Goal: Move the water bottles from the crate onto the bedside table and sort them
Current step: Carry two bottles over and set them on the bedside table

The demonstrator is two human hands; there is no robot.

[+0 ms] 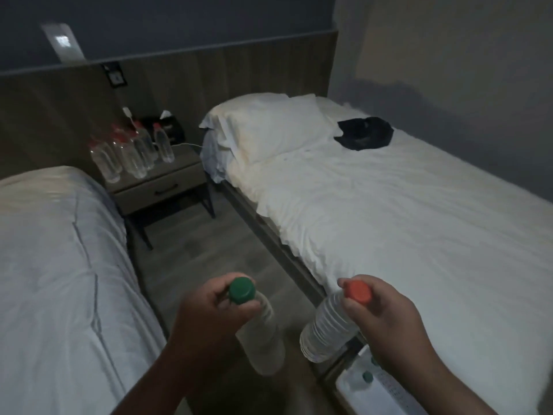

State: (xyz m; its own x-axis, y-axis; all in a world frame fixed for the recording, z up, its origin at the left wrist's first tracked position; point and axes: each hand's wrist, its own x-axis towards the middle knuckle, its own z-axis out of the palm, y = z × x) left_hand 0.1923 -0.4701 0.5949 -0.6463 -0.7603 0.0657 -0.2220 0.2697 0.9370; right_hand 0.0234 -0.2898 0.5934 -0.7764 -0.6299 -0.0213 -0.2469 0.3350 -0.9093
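Observation:
My left hand (206, 313) grips a clear green-capped water bottle (260, 333) by its neck. My right hand (386, 319) grips a clear orange-capped water bottle (323, 327) the same way. Both bottles hang over the floor between two beds. Far ahead, the bedside table (167, 187) carries several red-capped bottles (134, 148) standing upright in a cluster. A white crate (386, 390) at the bottom right shows green caps inside.
A white bed (404, 211) with a pillow and a dark cloth (365, 136) runs along the right. Another white bed (57, 265) fills the left. A narrow wooden floor aisle (209, 244) leads to the table. A tissue box and a cable sit at the table's back.

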